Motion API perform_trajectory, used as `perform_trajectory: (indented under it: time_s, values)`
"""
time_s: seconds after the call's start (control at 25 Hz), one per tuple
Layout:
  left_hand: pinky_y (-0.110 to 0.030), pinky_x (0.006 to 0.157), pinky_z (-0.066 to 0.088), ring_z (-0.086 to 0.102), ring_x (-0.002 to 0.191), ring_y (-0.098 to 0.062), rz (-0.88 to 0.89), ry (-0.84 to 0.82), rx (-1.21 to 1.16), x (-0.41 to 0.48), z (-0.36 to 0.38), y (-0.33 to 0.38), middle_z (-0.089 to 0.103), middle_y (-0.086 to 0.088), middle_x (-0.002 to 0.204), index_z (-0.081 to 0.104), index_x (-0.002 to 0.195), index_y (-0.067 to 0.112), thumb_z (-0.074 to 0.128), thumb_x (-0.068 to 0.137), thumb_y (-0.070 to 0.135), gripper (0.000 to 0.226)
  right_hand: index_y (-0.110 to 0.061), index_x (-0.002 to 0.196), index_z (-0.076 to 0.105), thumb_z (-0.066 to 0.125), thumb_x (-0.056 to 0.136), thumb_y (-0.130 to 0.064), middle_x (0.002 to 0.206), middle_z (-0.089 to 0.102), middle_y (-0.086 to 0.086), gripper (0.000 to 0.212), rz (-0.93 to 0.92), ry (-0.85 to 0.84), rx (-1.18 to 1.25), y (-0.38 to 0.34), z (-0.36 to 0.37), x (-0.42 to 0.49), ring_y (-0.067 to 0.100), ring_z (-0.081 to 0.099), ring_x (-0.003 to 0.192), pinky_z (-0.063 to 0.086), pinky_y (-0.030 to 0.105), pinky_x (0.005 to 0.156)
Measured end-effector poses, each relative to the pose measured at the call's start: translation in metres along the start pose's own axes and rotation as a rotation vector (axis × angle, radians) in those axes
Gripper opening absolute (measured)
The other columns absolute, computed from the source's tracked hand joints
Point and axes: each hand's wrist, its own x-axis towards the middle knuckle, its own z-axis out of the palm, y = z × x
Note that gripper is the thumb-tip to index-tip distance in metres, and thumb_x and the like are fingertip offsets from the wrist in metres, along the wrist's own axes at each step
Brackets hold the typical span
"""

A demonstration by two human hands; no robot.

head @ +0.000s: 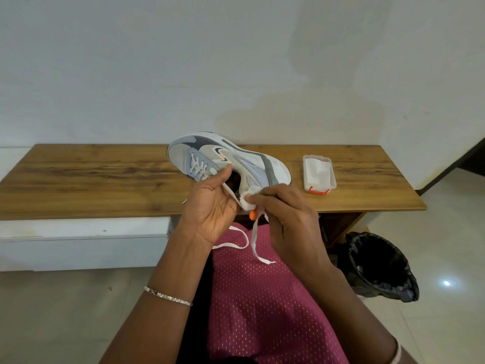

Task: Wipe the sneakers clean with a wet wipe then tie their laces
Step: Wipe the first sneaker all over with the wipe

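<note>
Head view: the left hand (210,206) grips a grey-and-white sneaker (231,158) held tilted above the wooden tabletop (91,179), while the right hand (288,219) pinches a wet wipe (249,199) against its heel; untied laces (252,243) dangle below.

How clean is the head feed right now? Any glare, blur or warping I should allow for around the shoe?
Head view: even soft light, sneaker, left hand and right hand look sharp; one small glare spot on the floor tiles beside the black bin; wide-angle warp tilts the wooden bench ends; a stained patch on the wall, not shadow.
</note>
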Motion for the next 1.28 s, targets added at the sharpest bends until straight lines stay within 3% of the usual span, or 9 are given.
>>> perform_trajectory:
  time_s: [0.08, 0.16, 0.28, 0.44, 0.56, 0.72, 0.88, 1.12, 1.28]
  values:
    - [-0.046, 0.095, 0.055, 0.061, 0.119, -0.032, -0.029, -0.005, -0.010, 0.001, 0.000, -0.002, 0.060, -0.022, 0.130, 0.044, 0.141, 0.000, 0.051, 0.092, 0.007, 0.050, -0.005, 0.100, 0.077, 0.045, 0.088, -0.021, 0.095, 0.071, 0.010, 0.037, 0.007, -0.004, 0.000, 0.003, 0.004, 0.019, 0.026, 0.064, 0.087, 0.057, 0.035, 0.070]
    - [-0.038, 0.107, 0.046, 0.061, 0.116, -0.028, -0.058, 0.005, -0.021, 0.002, -0.002, -0.004, 0.062, -0.022, 0.120, 0.038, 0.144, -0.005, 0.053, 0.090, 0.004, 0.057, -0.007, 0.100, 0.077, 0.044, 0.088, -0.019, 0.092, 0.070, 0.008, 0.037, 0.027, -0.009, 0.002, 0.008, 0.008, 0.035, 0.026, 0.062, 0.086, 0.055, 0.036, 0.068]
    - [-0.040, 0.115, 0.037, 0.058, 0.122, -0.029, -0.062, 0.025, -0.032, 0.005, -0.007, -0.002, 0.058, -0.024, 0.130, 0.045, 0.139, -0.005, 0.056, 0.088, 0.002, 0.053, -0.008, 0.106, 0.075, 0.043, 0.092, -0.019, 0.098, 0.069, 0.007, 0.037, 0.078, -0.024, 0.061, 0.012, 0.010, 0.029, 0.024, 0.061, 0.093, 0.054, 0.034, 0.074]
    - [-0.049, 0.100, 0.051, 0.063, 0.119, -0.033, 0.014, 0.083, 0.023, 0.005, -0.006, 0.003, 0.062, -0.021, 0.131, 0.058, 0.126, 0.001, 0.054, 0.087, 0.001, 0.039, -0.005, 0.110, 0.073, 0.062, 0.093, -0.005, 0.102, 0.069, 0.007, 0.021, 0.122, 0.052, 0.047, 0.013, 0.010, -0.015, 0.018, 0.064, 0.095, 0.056, 0.031, 0.075]
    - [-0.044, 0.075, 0.062, 0.068, 0.109, -0.032, 0.032, 0.099, 0.068, 0.006, -0.004, -0.001, 0.065, -0.020, 0.126, 0.056, 0.129, 0.002, 0.051, 0.094, 0.004, 0.035, -0.004, 0.111, 0.074, 0.070, 0.087, 0.004, 0.100, 0.070, 0.007, 0.025, 0.142, 0.132, -0.023, 0.015, 0.012, -0.023, 0.019, 0.063, 0.091, 0.052, 0.025, 0.076]
    - [-0.032, 0.083, 0.058, 0.065, 0.112, -0.025, 0.055, 0.152, 0.149, 0.010, 0.001, -0.006, 0.066, -0.020, 0.124, 0.058, 0.125, 0.000, 0.051, 0.099, 0.008, 0.029, -0.006, 0.111, 0.073, 0.068, 0.088, 0.000, 0.099, 0.068, 0.007, 0.024, 0.212, 0.218, -0.079, 0.016, 0.008, 0.014, 0.019, 0.058, 0.092, 0.040, 0.013, 0.078]
    - [-0.022, 0.072, 0.061, 0.071, 0.085, -0.016, 0.072, 0.192, 0.249, 0.014, -0.001, -0.006, 0.071, -0.014, 0.104, 0.064, 0.115, 0.002, 0.050, 0.100, 0.011, 0.022, -0.009, 0.114, 0.072, 0.065, 0.091, -0.004, 0.102, 0.066, 0.004, 0.025, 0.287, 0.116, 0.051, 0.028, 0.007, 0.036, 0.018, 0.062, 0.092, 0.055, 0.033, 0.072]
    - [-0.026, 0.053, 0.057, 0.065, 0.078, -0.019, 0.108, 0.269, 0.397, 0.015, -0.002, -0.006, 0.069, -0.013, 0.103, 0.065, 0.113, 0.008, 0.059, 0.097, 0.025, 0.024, -0.005, 0.121, 0.069, 0.067, 0.091, -0.004, 0.101, 0.064, 0.006, 0.030, 0.220, 0.052, 0.036, 0.016, 0.026, -0.011, 0.018, 0.059, 0.093, 0.053, 0.026, 0.069]
    - [-0.037, 0.083, 0.051, 0.064, 0.104, -0.028, 0.146, 0.304, 0.361, 0.019, -0.001, -0.001, 0.067, -0.015, 0.122, 0.061, 0.125, 0.009, 0.060, 0.097, 0.026, 0.033, -0.008, 0.119, 0.070, 0.067, 0.090, -0.004, 0.101, 0.064, 0.004, 0.029, 0.262, 0.081, 0.032, 0.020, 0.016, -0.015, 0.015, 0.059, 0.091, 0.055, 0.030, 0.067]
